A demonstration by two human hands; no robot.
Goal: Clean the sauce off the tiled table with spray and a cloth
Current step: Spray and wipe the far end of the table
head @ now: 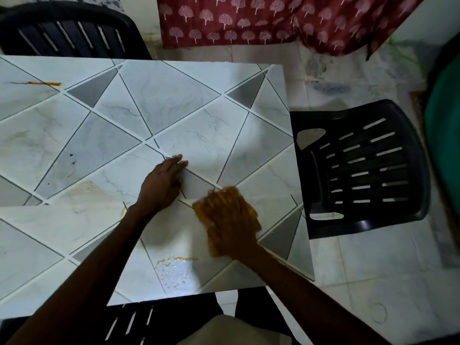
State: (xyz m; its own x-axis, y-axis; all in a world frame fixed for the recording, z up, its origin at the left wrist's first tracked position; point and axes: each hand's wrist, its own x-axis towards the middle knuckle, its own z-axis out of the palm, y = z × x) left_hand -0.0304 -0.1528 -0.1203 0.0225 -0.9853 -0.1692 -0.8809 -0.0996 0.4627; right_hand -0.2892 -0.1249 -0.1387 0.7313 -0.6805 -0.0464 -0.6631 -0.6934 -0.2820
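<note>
Starting at the far left, a thin orange sauce streak (37, 83) is seen on the tiled table (174, 95), close to its back edge, and a black slatted chair (67, 31) is set behind that corner. Further along, a few dark specks (72, 158) and a faint brownish smear (89, 188) are found on the pale tiles. The left hand (164, 183) is laid palm down near the middle of the table, its fingers stretched forward and held close together, nothing gripped. Toward the front edge, a second sauce streak (176, 258) is seen, with a patch of droplets (174, 272) just below it. Just to the right of the left hand, the right hand (229, 220) is pressed down on an orange cloth (251, 215), which is spread on the table's near right part; the fingers seem laid flat over it, though both are blurred. A red patterned fabric (273, 21) is hung beyond the table. A second black chair (368, 170) is placed beside the table's right edge, and something green (445, 133) is cut off at the frame's right side.
</note>
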